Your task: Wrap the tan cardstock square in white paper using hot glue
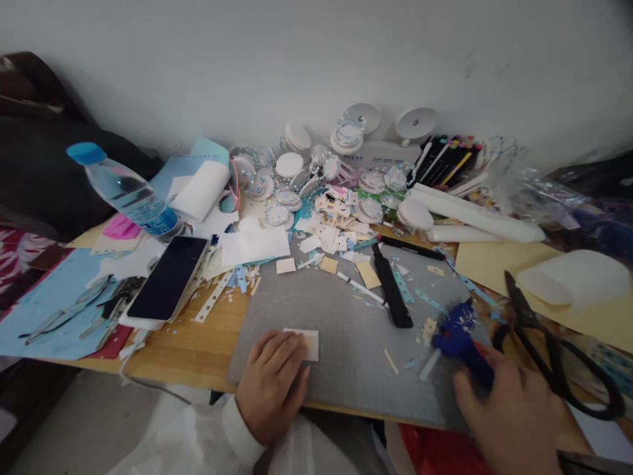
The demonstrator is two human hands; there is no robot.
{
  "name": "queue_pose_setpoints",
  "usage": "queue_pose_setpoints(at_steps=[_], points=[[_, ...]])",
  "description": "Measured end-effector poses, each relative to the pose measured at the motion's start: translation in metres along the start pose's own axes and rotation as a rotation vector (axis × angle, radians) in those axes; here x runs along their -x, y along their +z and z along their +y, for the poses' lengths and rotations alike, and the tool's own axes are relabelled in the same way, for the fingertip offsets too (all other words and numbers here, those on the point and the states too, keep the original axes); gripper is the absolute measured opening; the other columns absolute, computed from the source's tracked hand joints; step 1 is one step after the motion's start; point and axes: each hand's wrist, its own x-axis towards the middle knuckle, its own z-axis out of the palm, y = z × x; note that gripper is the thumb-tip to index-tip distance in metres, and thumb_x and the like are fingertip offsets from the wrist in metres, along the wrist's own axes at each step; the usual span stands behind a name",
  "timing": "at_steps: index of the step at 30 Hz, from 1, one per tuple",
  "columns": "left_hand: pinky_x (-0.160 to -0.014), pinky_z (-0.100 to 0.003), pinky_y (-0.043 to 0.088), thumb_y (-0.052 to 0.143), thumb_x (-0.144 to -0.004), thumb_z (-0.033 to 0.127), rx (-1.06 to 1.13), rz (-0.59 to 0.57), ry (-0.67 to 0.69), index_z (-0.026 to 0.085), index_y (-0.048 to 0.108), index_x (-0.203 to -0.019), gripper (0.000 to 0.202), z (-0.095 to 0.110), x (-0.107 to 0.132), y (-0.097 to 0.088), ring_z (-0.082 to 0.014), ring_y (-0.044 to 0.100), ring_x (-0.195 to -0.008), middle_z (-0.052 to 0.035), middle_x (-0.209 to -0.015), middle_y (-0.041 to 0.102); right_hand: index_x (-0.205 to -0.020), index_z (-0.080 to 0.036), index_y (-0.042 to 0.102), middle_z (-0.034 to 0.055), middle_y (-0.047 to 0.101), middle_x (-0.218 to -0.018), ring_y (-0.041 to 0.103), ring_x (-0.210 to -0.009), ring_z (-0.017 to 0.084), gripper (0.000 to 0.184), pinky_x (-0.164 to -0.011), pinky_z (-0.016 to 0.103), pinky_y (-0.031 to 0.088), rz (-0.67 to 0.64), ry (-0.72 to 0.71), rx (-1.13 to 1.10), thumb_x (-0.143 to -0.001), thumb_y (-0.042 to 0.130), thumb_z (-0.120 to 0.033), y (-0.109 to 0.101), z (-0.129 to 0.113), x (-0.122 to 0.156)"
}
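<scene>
My left hand [273, 384] lies with its fingers fairly flat at the front of the grey cutting mat [346, 356]. Its fingertips rest on a small white piece of card [310, 346], covering part of it. On the right, my right hand [514, 409] is wrapped around the handle of a blue hot glue gun [457, 336], which points away from me. A translucent glue stick [430, 365] shows beside the gun. Black scissors [548, 349] lie just right of that hand. A black utility knife [392, 287] rests on the mat between the hands.
Paper scraps and small cut cards [333, 218] are heaped behind the mat, with white discs [289, 165] further back. At left stand a water bottle [133, 191] and a phone [168, 280]. Markers [448, 161] and a white roll [479, 214] lie back right.
</scene>
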Motion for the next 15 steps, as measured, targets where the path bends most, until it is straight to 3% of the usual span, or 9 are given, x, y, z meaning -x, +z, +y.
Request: queue_pose_setpoints(at_steps=[3, 6, 10, 13, 15], points=[[-0.100, -0.042, 0.038, 0.047, -0.086, 0.014, -0.003, 0.005, 0.001, 0.017, 0.060, -0.113, 0.030, -0.002, -0.001, 0.005, -0.0225, 0.058, -0.108, -0.0082, -0.114, 0.068, -0.107, -0.004, 0.058, 0.0203, 0.060, -0.082, 0.059, -0.076, 0.038, 0.045, -0.065, 0.047, 0.046, -0.071, -0.038, 0.023, -0.083, 0.040, -0.038, 0.008, 0.011, -0.003], [-0.100, -0.042, 0.037, 0.046, -0.086, 0.015, -0.022, -0.002, -0.005, 0.016, 0.058, -0.120, 0.036, -0.004, 0.001, 0.010, -0.0229, 0.058, -0.110, -0.0088, -0.117, 0.067, -0.109, -0.006, 0.056, 0.0195, 0.063, -0.085, 0.062, -0.079, 0.037, 0.042, -0.066, 0.046, 0.048, -0.157, -0.054, -0.090, -0.084, 0.039, -0.035, 0.016, 0.024, -0.006], [-0.101, -0.042, 0.035, 0.046, -0.087, 0.016, -0.035, -0.011, -0.023, 0.017, 0.057, -0.123, 0.038, -0.004, 0.002, 0.014, -0.0229, 0.059, -0.108, -0.0079, -0.117, 0.067, -0.112, -0.008, 0.055, 0.0214, 0.064, -0.093, 0.063, -0.086, 0.038, 0.045, -0.073, 0.049, 0.050, -0.217, 0.024, -0.264, -0.084, 0.037, -0.038, 0.013, 0.038, -0.014], [-0.102, -0.042, 0.034, 0.046, -0.087, 0.016, -0.043, -0.018, -0.032, 0.016, 0.057, -0.123, 0.037, -0.003, 0.003, 0.014, -0.0230, 0.059, -0.109, -0.0082, -0.117, 0.067, -0.126, -0.019, 0.050, 0.0226, 0.062, -0.101, 0.063, -0.093, 0.039, 0.051, -0.073, 0.050, 0.049, -0.232, 0.107, -0.390, -0.082, 0.038, -0.044, 0.001, 0.044, -0.018], [-0.101, -0.042, 0.035, 0.047, -0.087, 0.016, -0.057, -0.012, -0.039, 0.016, 0.057, -0.122, 0.037, -0.003, 0.003, 0.014, -0.0231, 0.059, -0.109, -0.0091, -0.117, 0.067, -0.136, -0.032, 0.040, 0.0217, 0.061, -0.105, 0.062, -0.100, 0.037, 0.055, -0.069, 0.050, 0.047, -0.157, 0.152, -0.419, -0.083, 0.037, -0.047, -0.007, 0.046, -0.017]])
